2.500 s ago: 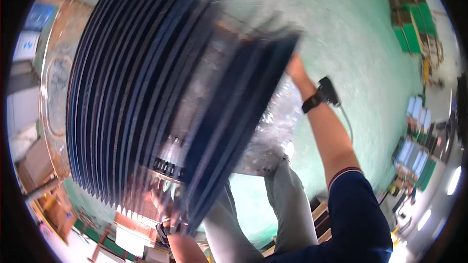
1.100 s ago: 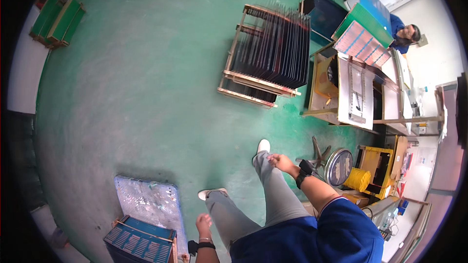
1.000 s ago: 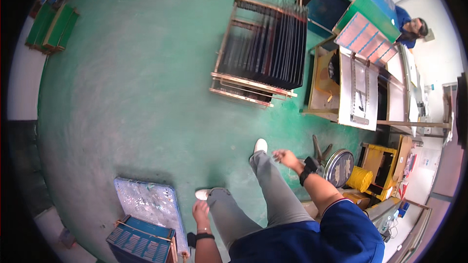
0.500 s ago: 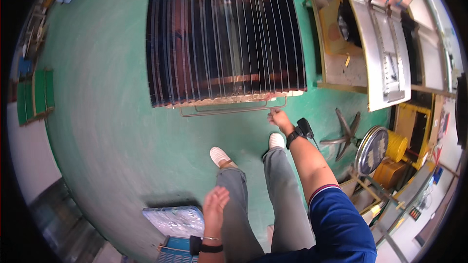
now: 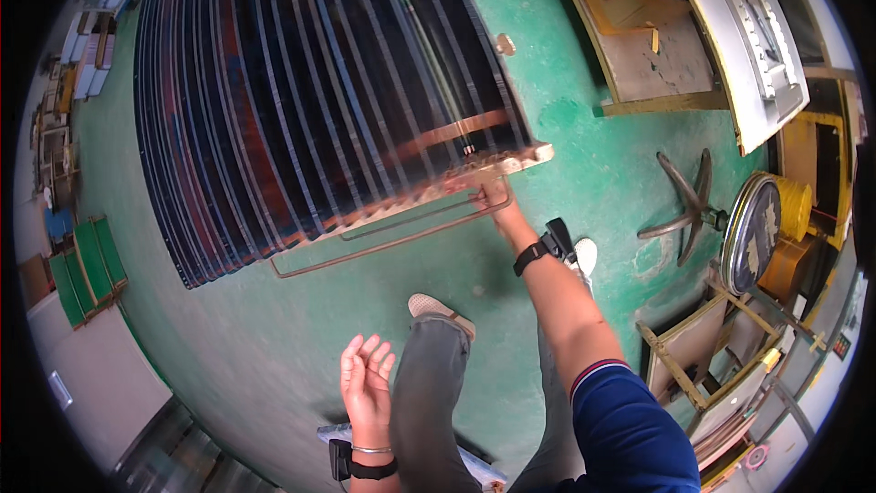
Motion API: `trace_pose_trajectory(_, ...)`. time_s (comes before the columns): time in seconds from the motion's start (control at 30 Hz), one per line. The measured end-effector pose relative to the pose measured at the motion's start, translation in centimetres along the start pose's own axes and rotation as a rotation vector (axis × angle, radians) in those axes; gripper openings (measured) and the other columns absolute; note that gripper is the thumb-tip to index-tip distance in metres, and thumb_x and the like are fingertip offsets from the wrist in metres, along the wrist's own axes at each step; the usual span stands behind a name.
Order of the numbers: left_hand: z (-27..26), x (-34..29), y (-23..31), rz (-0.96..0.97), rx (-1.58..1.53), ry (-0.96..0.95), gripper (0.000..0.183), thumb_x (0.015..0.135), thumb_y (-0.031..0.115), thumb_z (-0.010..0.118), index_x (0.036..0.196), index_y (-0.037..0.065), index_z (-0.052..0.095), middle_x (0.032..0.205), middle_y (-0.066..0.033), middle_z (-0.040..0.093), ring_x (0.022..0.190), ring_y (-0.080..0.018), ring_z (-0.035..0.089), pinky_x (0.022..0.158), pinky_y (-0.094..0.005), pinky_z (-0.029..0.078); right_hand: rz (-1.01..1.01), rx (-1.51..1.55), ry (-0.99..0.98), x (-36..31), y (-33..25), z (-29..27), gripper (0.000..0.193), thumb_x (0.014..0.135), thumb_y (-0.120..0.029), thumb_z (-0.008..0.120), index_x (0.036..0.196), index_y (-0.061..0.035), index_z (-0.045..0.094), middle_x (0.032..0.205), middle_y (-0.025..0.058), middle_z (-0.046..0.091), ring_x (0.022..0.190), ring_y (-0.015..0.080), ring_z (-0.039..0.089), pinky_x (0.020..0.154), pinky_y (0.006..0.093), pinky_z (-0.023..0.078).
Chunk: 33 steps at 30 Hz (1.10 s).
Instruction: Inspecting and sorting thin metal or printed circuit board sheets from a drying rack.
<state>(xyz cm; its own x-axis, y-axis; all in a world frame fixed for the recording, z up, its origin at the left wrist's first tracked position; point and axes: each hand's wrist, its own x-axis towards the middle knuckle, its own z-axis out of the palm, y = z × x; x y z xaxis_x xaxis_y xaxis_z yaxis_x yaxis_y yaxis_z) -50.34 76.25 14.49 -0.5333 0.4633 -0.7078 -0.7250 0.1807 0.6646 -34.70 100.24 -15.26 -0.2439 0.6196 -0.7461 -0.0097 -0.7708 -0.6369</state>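
A large rack of dark, closely spaced slats or shelves fills the upper left. Along its near edge runs a pale rail, and a bent metal bar handle sticks out below it. My right hand is closed round the right end of this handle, just under the rail; part of its fingers is hidden against the rack. In front of my left leg, my left hand hangs in the air, holding nothing, its fingers loosely bent and apart.
Right of the rack stands a wooden bench with a white panel. A round stool lies tipped over, near a metal star-shaped base. Wooden frames stand lower right; green panels lean at far left.
In view, the rack has turned and shifted left and nearer, its near edge now slanting. My right hand stays at the handle's right end. My left hand has moved slightly left; my feet have stepped.
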Motion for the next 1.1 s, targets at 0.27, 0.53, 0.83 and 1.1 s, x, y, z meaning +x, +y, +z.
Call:
trace_pose_trajectory(0.27,-1.9,-2.6,-1.9,-0.113,0.065,-0.057,0.040,0.095,0.025,0.047,0.128,0.004,0.039,0.121,-0.0157,0.051,0.106,-0.0281,0.055,0.089,-0.0401,0.048,-0.055,0.044,0.109,-11.6,3.1,4.6,0.010,0.089,-0.010,0.044,0.095,-0.0041,0.050,0.088,0.0085,0.052,0.088,0.0185,0.058,0.079,0.0321,0.049)
trace_pose_trajectory(0.53,-4.0,-8.1,-6.7,-0.254,0.085,-0.011,0.043,0.095,0.024,0.046,0.132,0.005,0.035,0.129,-0.0151,0.048,0.115,-0.0312,0.051,0.094,-0.0443,0.045,-0.090,-0.369,-0.001,-22.9,21.1,9.1,0.029,0.085,-0.010,0.055,0.113,-0.0039,0.049,0.098,0.0060,0.058,0.090,0.0160,0.057,0.078,0.0306,0.048)
trace_pose_trajectory(0.83,-0.6,-11.1,-9.2,-0.452,-0.297,0.200,0.043,0.095,0.022,0.044,0.132,0.002,0.035,0.139,-0.0181,0.036,0.128,-0.0354,0.034,0.104,-0.0479,0.031,0.292,-0.722,-0.108,-15.7,11.4,-7.8,0.028,0.090,-0.032,0.053,0.081,-0.0071,0.062,0.072,0.0002,0.062,0.062,0.0121,0.058,0.053,0.0282,0.044)
trace_pose_trajectory(1.1,8.7,-7.0,-12.3,-0.184,-0.508,0.044,0.036,0.096,0.022,0.042,0.130,0.012,0.037,0.140,-0.0180,0.036,0.125,-0.0338,0.040,0.102,-0.0478,0.036,-0.407,-0.296,-0.133,10.4,-20.7,-9.8,0.036,0.090,-0.016,0.053,0.123,-0.0011,0.048,0.104,0.0060,0.059,0.086,0.0114,0.055,0.075,0.0241,0.046)
